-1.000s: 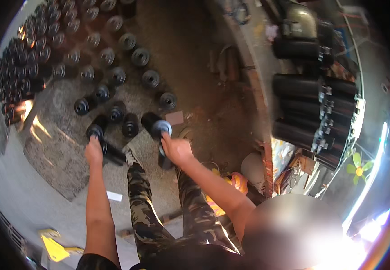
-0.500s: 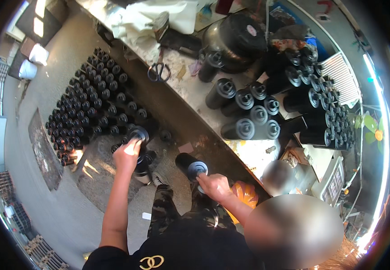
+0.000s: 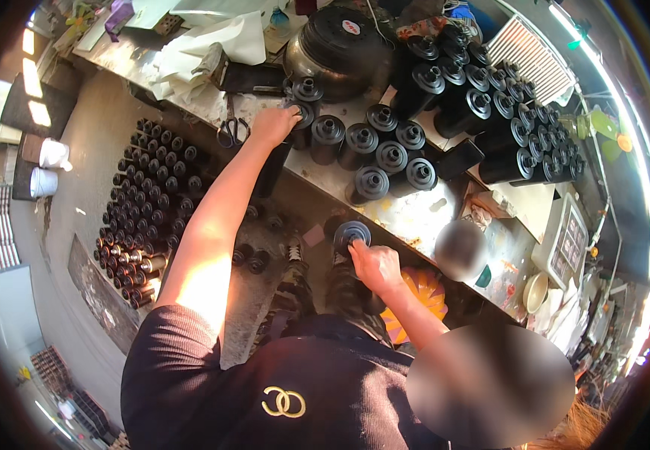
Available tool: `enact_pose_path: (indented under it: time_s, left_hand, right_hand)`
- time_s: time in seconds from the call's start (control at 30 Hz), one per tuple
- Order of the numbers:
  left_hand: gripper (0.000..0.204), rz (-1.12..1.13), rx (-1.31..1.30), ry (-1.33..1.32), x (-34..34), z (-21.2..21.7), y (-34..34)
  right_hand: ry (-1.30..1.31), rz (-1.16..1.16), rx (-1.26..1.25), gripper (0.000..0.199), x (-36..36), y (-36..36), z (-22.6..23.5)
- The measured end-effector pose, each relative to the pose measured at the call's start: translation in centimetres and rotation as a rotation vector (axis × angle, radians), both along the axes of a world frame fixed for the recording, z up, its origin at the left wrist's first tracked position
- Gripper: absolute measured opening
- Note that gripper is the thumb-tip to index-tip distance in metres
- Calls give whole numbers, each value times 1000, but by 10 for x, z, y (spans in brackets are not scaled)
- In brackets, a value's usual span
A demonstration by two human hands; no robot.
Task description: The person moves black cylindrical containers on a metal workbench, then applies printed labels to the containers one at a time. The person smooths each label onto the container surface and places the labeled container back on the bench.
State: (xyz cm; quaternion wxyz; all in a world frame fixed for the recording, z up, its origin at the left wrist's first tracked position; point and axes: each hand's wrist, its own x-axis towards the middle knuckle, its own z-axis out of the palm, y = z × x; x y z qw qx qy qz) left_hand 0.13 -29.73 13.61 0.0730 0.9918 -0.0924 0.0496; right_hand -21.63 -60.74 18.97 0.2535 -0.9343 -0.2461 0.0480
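Note:
My left hand (image 3: 276,126) reaches over the near edge of the workbench, its fingers closed on the stub of a black cylinder (image 3: 271,171) with a stepped round cap. The cylinder's body slants down past the bench edge; whether it touches the bench is unclear. In front of my legs, my right hand (image 3: 377,266) grips the top stub of a second black cylinder (image 3: 352,234), seen mostly from above. Beside my left hand, several similar cylinders (image 3: 361,142) stand upright in a group on the bench.
More cylinders (image 3: 482,105) crowd the bench's far right, by a large metal pot (image 3: 332,52). Scissors (image 3: 232,133) and white sheets (image 3: 216,49) lie left. Many cylinders (image 3: 152,180) stand in rows on the floor. An orange-yellow round object (image 3: 418,304) sits below the bench.
My left hand has lifted a cylinder from the floor area up and right to the bench edge. My right hand has moved slightly up, its cylinder now more upright.

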Motion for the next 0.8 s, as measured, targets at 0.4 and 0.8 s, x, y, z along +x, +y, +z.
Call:
enact_pose_path:
  time_s: [0.4, 0.8]
  left_hand:
    - [37, -192, -15, -50, 2, -26, 41]
    - [42, -319, 40, -73, 16, 14, 51]
  right_hand:
    - [-106, -446, -122, 6, 94, 108, -42]
    - [-118, -436, -128, 34, 105, 116, -11]
